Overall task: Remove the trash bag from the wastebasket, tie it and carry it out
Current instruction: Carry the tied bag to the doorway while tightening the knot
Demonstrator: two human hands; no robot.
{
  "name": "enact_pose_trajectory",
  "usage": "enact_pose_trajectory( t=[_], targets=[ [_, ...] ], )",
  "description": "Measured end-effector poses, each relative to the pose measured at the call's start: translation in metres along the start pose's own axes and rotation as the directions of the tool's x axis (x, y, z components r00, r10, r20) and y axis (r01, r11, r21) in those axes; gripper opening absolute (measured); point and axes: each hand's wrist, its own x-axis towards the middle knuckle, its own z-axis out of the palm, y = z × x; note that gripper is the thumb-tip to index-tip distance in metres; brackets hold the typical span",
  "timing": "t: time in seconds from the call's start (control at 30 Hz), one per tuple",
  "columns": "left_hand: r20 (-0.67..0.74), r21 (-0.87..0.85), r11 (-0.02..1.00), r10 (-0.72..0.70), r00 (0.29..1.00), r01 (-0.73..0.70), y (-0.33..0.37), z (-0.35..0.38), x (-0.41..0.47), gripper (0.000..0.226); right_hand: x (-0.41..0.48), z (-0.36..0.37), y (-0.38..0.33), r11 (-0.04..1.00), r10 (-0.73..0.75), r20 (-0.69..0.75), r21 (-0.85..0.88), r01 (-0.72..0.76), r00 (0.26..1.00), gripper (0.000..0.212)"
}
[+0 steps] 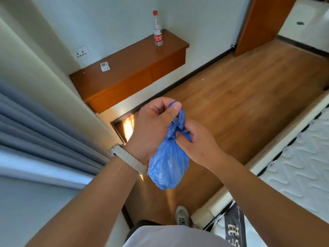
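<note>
A small blue trash bag (168,166) hangs in the air between my hands, its body bulging below and its top twisted into a knot. My left hand (153,125) pinches one blue handle loop between thumb and forefinger, above the knot. My right hand (199,141) grips the other twisted end at the knot, fingers curled around the plastic. A pale watch strap sits on my left wrist. No wastebasket is in view.
A wall-mounted wooden shelf (128,73) carries a water bottle (157,29) and a white plug adapter (105,66). Blue-grey curtains (41,132) hang at left, a mattress (299,157) lies at right. Wooden floor stretches toward an open doorway (263,25) at top right.
</note>
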Motion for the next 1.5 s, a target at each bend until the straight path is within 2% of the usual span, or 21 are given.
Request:
enact_pose_trajectory(
  t=[0.17,0.3,0.4,0.6,0.8,0.9,1.0,1.27,1.5],
  targets=[
    [0.051,0.077,0.997,-0.007,0.999,0.003,0.001,0.008,0.063,0.012,0.045,-0.011,0.011,0.999,0.046,-0.111,0.022,-0.044,0.993,0.011],
    [0.115,0.136,0.991,0.000,0.993,-0.016,-0.005,0.017,0.106,0.012,0.075,-0.016,0.024,0.996,0.094,-0.183,0.026,-0.091,0.979,0.028],
    [0.205,0.090,0.996,-0.002,0.979,-0.017,-0.014,0.022,0.139,0.010,0.094,-0.020,0.034,0.988,0.155,-0.253,0.031,-0.152,0.955,0.028],
    [0.455,-0.040,0.997,-0.037,0.890,0.062,-0.031,0.018,0.224,0.009,0.139,-0.022,0.044,0.951,0.292,-0.452,0.040,-0.308,0.843,0.016],
    [0.640,-0.101,0.993,0.014,0.768,0.066,-0.040,0.019,0.294,0.017,0.188,-0.023,0.047,0.918,0.321,-0.607,0.010,-0.397,0.727,0.013],
    [0.687,-0.103,0.993,0.023,0.727,0.066,-0.042,0.025,0.321,0.013,0.202,-0.029,0.048,0.899,0.336,-0.639,-0.002,-0.439,0.692,0.018],
    [0.726,-0.103,0.991,0.018,0.688,0.083,-0.044,0.039,0.339,0.012,0.215,-0.040,0.055,0.894,0.330,-0.672,-0.004,-0.448,0.663,0.015],
    [0.771,-0.077,0.995,0.017,0.637,0.067,-0.044,0.098,0.376,0.009,0.238,-0.080,0.091,0.886,0.347,-0.718,0.040,-0.461,0.604,0.033],
    [0.797,-0.056,0.997,0.010,0.604,0.058,-0.053,0.186,0.413,0.013,0.247,-0.154,0.142,0.890,0.348,-0.739,0.068,-0.450,0.577,0.017]
  ],
)
